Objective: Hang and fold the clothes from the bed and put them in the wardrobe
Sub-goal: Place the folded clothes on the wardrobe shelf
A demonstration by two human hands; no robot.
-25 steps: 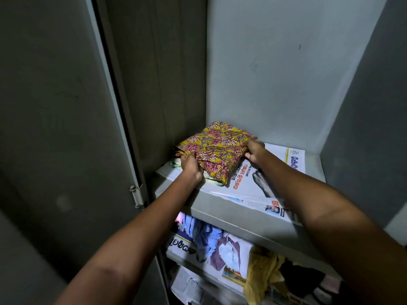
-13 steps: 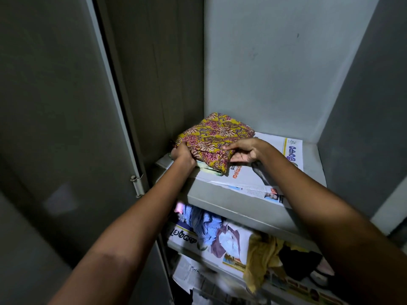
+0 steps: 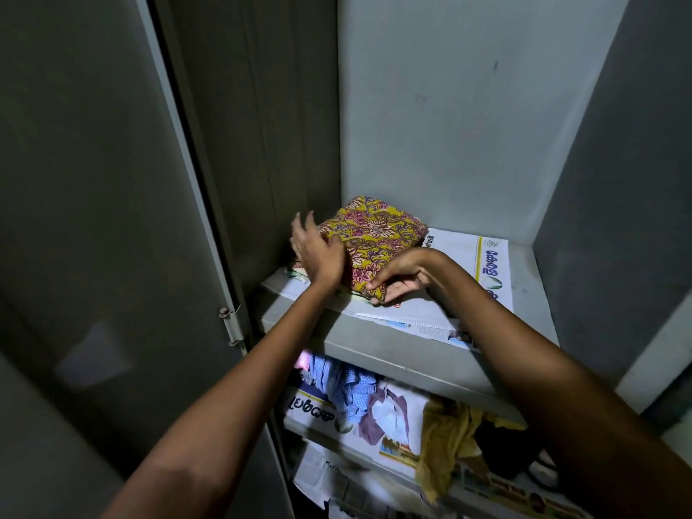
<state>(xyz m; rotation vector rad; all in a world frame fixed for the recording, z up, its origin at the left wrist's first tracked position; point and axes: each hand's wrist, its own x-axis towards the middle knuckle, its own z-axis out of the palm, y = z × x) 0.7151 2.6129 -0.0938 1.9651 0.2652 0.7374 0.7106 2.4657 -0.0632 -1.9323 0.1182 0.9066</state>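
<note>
Head view shows me the folded floral cloth (image 3: 374, 237), yellow with pink and maroon print, lying on the newspaper (image 3: 483, 264) that lines the upper shelf (image 3: 374, 346) of the wardrobe (image 3: 449, 125), tucked toward the back left corner. I judge the placing step is nearly done: the bundle is down and only needs squaring up. My left hand (image 3: 318, 252) rests against its left edge with the fingers spread and loose, not gripping anything. My right hand (image 3: 400, 279) has its fingertips pinching or pressing the cloth's near corner; I cannot tell which. The cloth's long axis seems to run from the near left to the far right, with one corner pointing toward me, so it sits skewed to the shelf front. Next I would nudge it square, let go, and draw both hands clear. On the lower shelf (image 3: 355, 443), other clothes (image 3: 442, 432) lie loose and unfolded.
</note>
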